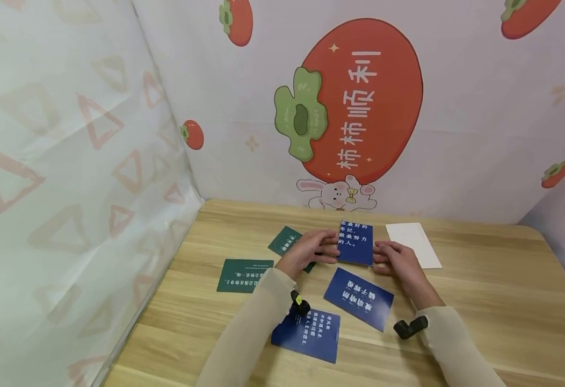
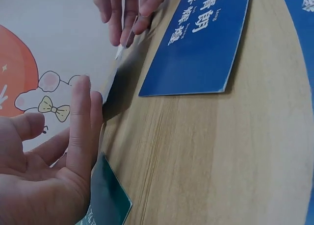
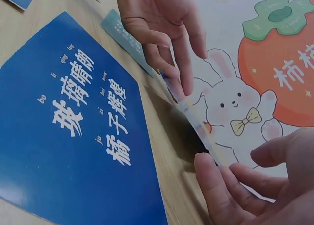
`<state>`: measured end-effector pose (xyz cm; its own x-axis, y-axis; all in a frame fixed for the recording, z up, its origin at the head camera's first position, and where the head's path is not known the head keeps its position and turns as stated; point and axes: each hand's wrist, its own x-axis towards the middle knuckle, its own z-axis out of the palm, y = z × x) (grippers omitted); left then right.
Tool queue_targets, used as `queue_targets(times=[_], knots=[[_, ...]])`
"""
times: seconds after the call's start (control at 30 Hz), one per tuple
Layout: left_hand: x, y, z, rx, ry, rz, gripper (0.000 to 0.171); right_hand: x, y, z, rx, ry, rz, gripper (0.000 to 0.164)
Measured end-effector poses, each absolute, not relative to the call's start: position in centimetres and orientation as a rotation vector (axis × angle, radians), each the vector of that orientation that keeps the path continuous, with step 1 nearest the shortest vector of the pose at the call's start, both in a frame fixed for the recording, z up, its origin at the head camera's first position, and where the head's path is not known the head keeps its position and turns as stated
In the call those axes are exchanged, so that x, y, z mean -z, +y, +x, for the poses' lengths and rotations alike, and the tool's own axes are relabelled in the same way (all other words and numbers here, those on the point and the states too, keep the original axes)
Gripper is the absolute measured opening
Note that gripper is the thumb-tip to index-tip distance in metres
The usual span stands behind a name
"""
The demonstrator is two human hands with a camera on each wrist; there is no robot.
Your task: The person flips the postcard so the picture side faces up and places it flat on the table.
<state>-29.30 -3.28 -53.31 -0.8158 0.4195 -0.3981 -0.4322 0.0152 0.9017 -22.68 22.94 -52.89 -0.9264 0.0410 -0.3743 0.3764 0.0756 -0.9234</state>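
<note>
A blue card [image 1: 355,250] with white lettering is between my two hands. In the wrist views it appears nearly edge-on, with shadow beneath it; how far it is off the table I cannot tell. My left hand [image 1: 311,250] touches its left edge with extended fingers, the thumb apart from it. At the opposite edge, my right hand [image 1: 400,263] touches with its fingertips, and its thumb [image 3: 272,151] also stands away from the card. Nearer me lies another blue card [image 1: 359,298]. A green card [image 1: 284,241] lies partly hidden under my left hand.
Another green card [image 1: 244,275] lies at the left, and a blue card [image 1: 309,336] lies near my left sleeve, partly covered. Behind my right hand is a white card [image 1: 415,244]. A printed backdrop [image 1: 471,134] rises behind the wooden table [image 1: 495,301].
</note>
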Motion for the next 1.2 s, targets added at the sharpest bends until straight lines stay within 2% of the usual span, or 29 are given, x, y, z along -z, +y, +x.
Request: queue_targets(times=[0.27,0.93,1.2], knots=[[52.9,-3.1,-29.2,-1.779,1.76,0.027,0.052,53.1,23.6,-22.3,1.953,2.08,0.384,0.056],[51.7,1.7,-29.8,-1.843,1.726,0.016,0.046,51.8,30.4,-21.5,1.972,2.383,0.399,0.056],[51.7,4.5,-29.7,-1.829,1.714,0.03,0.049,52.0,32.5,-21.5,1.887,2.435,0.492,0.071]])
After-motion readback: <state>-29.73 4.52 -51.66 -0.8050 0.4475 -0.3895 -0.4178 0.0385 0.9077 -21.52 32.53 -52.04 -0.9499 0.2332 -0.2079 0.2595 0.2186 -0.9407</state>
